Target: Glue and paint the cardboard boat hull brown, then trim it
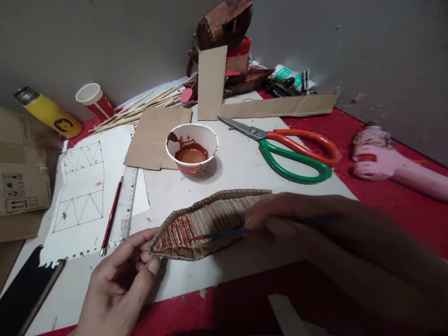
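Observation:
A boat-shaped cardboard piece (220, 212) with a ribbed inside lies tilted over the white board. My left hand (122, 280) pinches its pointed left end between thumb and fingers. In my right hand (280, 217) is a thin blue paintbrush (229, 232), its tip touching the ribs. Wet reddish-brown paint (177, 231) covers the left part of the ribs; the rest is bare brown cardboard. Just behind the boat stands a paper cup (192, 163) with brown paint inside and smears on its wall.
Scissors (262, 135) with orange and green handles lie behind my right hand, a pink glue gun (378, 158) at the right. Left are a pencil (112, 217), a ruler (129, 200), a drawn sheet (80, 186) and a phone (31, 284). Wooden sticks (150, 102) and cardboard strips (280, 106) lie behind.

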`<state>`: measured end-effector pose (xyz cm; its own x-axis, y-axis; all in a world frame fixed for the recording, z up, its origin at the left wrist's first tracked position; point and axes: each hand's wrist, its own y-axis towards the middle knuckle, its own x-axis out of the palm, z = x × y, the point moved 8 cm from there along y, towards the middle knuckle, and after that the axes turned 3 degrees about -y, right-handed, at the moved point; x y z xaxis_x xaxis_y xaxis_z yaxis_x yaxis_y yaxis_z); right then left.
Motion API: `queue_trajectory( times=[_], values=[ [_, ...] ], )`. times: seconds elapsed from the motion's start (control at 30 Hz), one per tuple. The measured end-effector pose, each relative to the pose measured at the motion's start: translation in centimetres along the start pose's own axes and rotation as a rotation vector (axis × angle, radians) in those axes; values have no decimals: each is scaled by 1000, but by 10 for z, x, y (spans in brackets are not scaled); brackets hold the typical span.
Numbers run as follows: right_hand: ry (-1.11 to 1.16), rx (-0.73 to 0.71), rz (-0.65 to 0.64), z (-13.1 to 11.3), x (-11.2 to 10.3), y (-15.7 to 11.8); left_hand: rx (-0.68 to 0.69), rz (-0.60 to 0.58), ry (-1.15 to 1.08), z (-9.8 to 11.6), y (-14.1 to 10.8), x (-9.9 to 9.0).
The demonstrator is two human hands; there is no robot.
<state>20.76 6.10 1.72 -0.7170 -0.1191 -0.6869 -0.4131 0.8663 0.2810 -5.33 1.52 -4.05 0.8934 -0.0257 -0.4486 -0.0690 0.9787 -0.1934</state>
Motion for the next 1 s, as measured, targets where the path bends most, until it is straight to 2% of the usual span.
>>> queue_trajectory(
  times=[0.07, 0.17, 0.3, 0.47, 0.6, 0.73, 0.8, 1.0],
  values=[
    [66, 4, -47, 4, 2, 2, -7, 6, -2, -1, 0, -1],
    [66, 32, -15, 11, -1, 3, -23, 5, -4, -3, -1, -1],
    [128, -7, -77, 8, 5, 4, -50, 23, -2, -3, -3, -3],
    [136, 27, 3, 11, -1, 6, -45, 9, -5, -3, -3, -3],
    [144, 30, -113, 10, 6, 3, -52, 29, 3, -6, -2, -4],
    [59, 17, 13, 7, -4, 0, -44, 63, -3, -4, 0, -4],
    [49, 10, 20, 5, -2, -1, -62, 72, -25, -3, 1, -3],
    [78, -294, -91, -19, 13, -9, -105, 60, -94, -3, 4, 1]
  ],
)
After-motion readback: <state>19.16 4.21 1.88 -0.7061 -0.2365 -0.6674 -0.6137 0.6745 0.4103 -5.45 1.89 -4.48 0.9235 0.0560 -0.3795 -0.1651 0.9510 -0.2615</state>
